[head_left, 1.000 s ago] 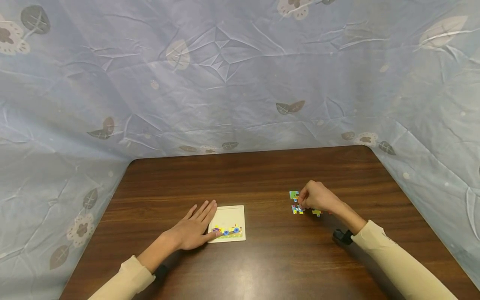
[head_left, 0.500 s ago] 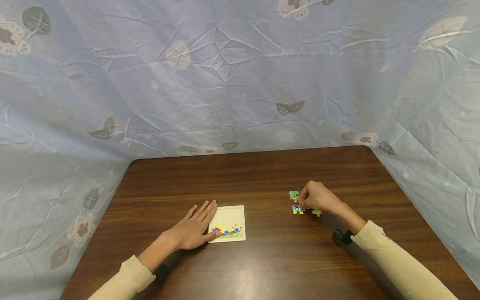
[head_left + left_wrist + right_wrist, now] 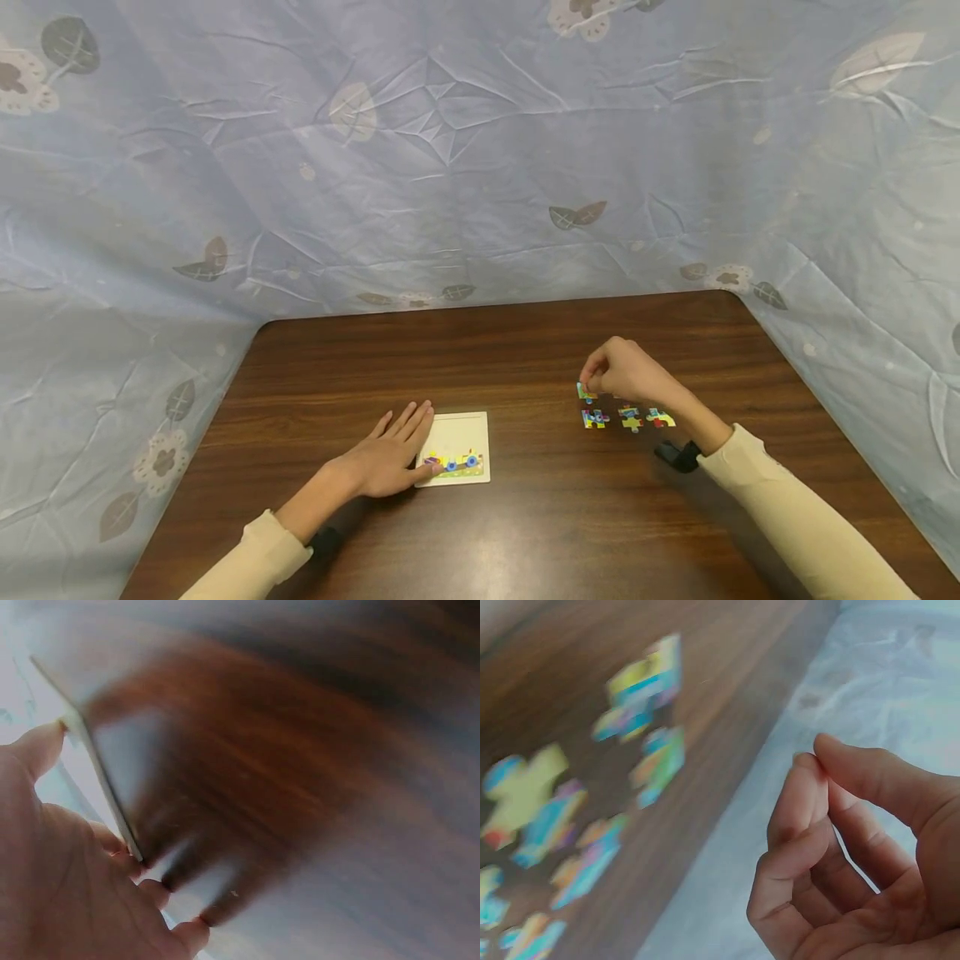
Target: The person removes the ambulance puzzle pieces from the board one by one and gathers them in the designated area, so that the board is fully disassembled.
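My left hand (image 3: pixel 386 458) lies flat at the left side of a cream puzzle board (image 3: pixel 459 432), its fingers straight and the thumb over the lower picture strip. That strip shows a yellow vehicle with blue wheels. In the left wrist view, the thumb (image 3: pixel 43 746) touches the board's edge. To the right, my right hand (image 3: pixel 633 372) is above the loose puzzle pieces, fingertips overlapping a green piece (image 3: pixel 584 397) in the head view. Its thumb and index fingertips meet in the right wrist view, and nothing shows between them.
Front-row puzzle pieces include a purple-and-yellow one (image 3: pixel 595 419), a yellow one (image 3: pixel 632 420) and one with red (image 3: pixel 661 419). Several more pieces show in the right wrist view. The brown wooden table (image 3: pixel 525 533) is bordered by a patterned blue-grey cloth (image 3: pixel 480 208).
My right hand has lifted from the front pieces and moved back towards the green piece, uncovering the front row. My left hand stays in place on the board.
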Tool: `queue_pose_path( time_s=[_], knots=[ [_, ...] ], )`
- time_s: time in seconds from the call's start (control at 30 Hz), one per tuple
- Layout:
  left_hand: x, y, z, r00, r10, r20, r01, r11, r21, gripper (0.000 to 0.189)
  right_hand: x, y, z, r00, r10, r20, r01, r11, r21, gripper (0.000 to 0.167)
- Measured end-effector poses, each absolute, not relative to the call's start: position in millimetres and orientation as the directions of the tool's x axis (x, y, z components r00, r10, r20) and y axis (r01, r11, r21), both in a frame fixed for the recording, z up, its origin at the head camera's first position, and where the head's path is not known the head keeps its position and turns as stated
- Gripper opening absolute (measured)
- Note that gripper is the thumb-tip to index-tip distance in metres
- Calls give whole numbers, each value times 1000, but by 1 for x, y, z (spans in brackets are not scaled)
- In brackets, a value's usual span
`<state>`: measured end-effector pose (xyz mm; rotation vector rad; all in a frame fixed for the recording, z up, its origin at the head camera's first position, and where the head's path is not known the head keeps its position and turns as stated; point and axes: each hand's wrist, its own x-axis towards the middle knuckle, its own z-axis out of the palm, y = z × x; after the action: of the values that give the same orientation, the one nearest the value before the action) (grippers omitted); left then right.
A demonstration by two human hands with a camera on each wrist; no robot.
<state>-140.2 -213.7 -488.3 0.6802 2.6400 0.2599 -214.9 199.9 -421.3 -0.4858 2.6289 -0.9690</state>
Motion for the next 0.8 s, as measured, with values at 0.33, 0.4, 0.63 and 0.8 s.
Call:
queue_pose_path(
  time_s=[0.33,0.4,0.63,0.8],
  knots=[
    [-130,-205,-484,-797,543,-265,456,828,326,91,-194,121,-422,-800,-600,-31,-440,621,-649,4],
    [-126,-201,-485,-793,561,-240,487,819,305,90,-189,109,-426,-779,-626,-31,-455,598,-659,3],
    [-115,-188,-493,-793,584,-175,547,808,218,84,-178,74,-446,-715,-697,-54,-501,565,-655,7],
    [-113,-180,-497,-804,573,-157,538,815,218,82,-172,59,-462,-669,-738,-89,-558,578,-596,16]
  ],
)
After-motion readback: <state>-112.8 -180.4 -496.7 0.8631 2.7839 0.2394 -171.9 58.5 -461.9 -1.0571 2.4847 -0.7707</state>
